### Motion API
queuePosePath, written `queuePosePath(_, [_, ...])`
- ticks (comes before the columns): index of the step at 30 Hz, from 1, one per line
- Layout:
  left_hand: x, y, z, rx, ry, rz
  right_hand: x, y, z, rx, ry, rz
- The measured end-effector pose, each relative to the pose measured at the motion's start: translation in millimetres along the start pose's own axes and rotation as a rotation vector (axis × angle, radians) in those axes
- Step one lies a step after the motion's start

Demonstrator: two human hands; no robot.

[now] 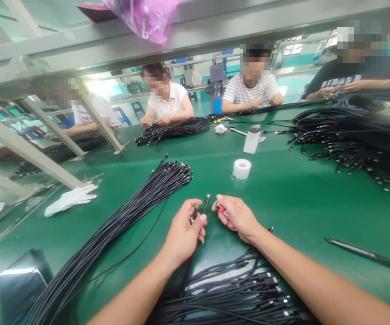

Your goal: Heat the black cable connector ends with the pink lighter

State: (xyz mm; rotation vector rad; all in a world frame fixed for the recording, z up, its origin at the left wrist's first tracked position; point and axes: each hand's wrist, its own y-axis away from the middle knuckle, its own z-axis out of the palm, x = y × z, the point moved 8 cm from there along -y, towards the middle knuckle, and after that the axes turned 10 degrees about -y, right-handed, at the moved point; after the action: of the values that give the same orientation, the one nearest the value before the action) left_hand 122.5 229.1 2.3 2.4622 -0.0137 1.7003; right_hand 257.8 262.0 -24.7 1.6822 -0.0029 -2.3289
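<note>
Across the green workbench, a long sheaf of black cables lay left of a white tape roll, and a coiled heap of cables lay nearer the person, below the roll. Just short of the roll, the left hand was closed around a cable plug, which tilted upward, while the right hand pinched a pink lighter, its tip aimed toward the plug and just apart from it.
</note>
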Motion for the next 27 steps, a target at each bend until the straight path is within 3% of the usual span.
queuePosePath(11, [3.5, 0.6, 1.6, -0.021, -0.074, -0.018, -9.2, -2.7, -4.2, 0.052, 0.005, -0.09])
queuePosePath(27, [7.1, 2.9, 9.0, -0.059, -0.132, 0.011, -6.2, -4.0, -7.8, 0.08, 0.009, -0.099])
